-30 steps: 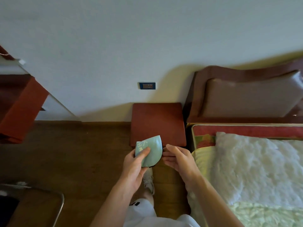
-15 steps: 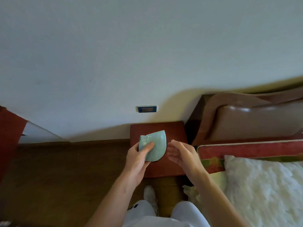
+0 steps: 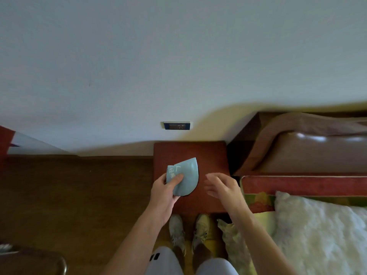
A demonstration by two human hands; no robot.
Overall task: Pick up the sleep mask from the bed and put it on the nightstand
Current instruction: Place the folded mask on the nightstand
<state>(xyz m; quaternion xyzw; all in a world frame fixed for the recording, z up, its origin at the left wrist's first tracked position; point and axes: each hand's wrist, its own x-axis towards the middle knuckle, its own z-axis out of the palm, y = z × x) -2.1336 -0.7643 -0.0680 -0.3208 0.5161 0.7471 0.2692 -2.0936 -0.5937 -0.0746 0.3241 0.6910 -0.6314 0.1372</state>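
Pale teal fabric, folded over on itself with a dark edge showing along its curved right side, makes up the sleep mask (image 3: pixel 184 176), and white printed marks are showing near its left corner. It is sitting over the left half of the nightstand (image 3: pixel 210 155), whose reddish-brown top is lying square against the far wall; whether the mask's lower edge is touching the wood or hanging just above it cannot be told. The person's left hand (image 3: pixel 163 192) is pinching the mask's near-left corner, thumb pressing on top and the other fingers curling underneath. The right hand (image 3: pixel 222 187) is hovering just to the right of the mask, apart from it, with fingers loosely spread and gripping nothing. A dark wall socket (image 3: pixel 176 126) is sitting on the pale wall just beyond the nightstand. To the right, a padded brown headboard (image 3: pixel 309 149) is rising behind the bed (image 3: pixel 297 185), whose red-edged mattress is carrying a fluffy white blanket (image 3: pixel 321 231) in the near right corner. Two light-coloured shoes (image 3: pixel 189 231) are standing on the wooden floor (image 3: pixel 79 195) directly in front of the nightstand.
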